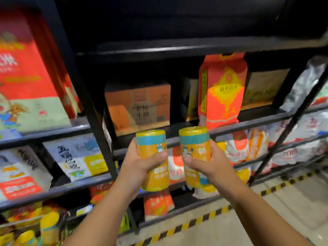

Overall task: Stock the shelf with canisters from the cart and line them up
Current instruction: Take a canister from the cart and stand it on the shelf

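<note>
**Head view, described near to far.** Two bare forearms rise from the lower edge to mid-frame. The left hand (pixel 140 163) wraps fingers and thumb round the middle of the left canister (pixel 150 139). The right hand (pixel 213 165) clasps the right canister (pixel 194 139) in the same way. Both canisters are orange, with a yellow cap and a teal band near the top. They are roughly upright, tilted slightly, side by side but apart, held in the air in front of the rack and not yet on any board.

Judged from the one-handed hold, they are light. The cylindrical wall looks stiff and its printed wrap is likely smooth, so a mid-body grip with the thumb opposed, as here, suits them better than a hold on the cap.

At lower left of the frame, blurred, stand the spare canisters (pixel 49 222), also yellow-capped and probably the stock in the cart.

Behind the hands runs a black shelf board (pixel 257 119), flat and dark. It has a bare strip just above the two caps, between a brown cardboard carton (pixel 136 105) at centre and a tall red-orange bag (pixel 221 93) to its right. This gap seems the likely landing place. Lower tiers hold soft white-and-red bags (pixel 237 148).

At lower right, a pale floor (pixel 292 201) carries a yellow-and-black hazard strip (pixel 195 221) along the foot of the rack
</note>
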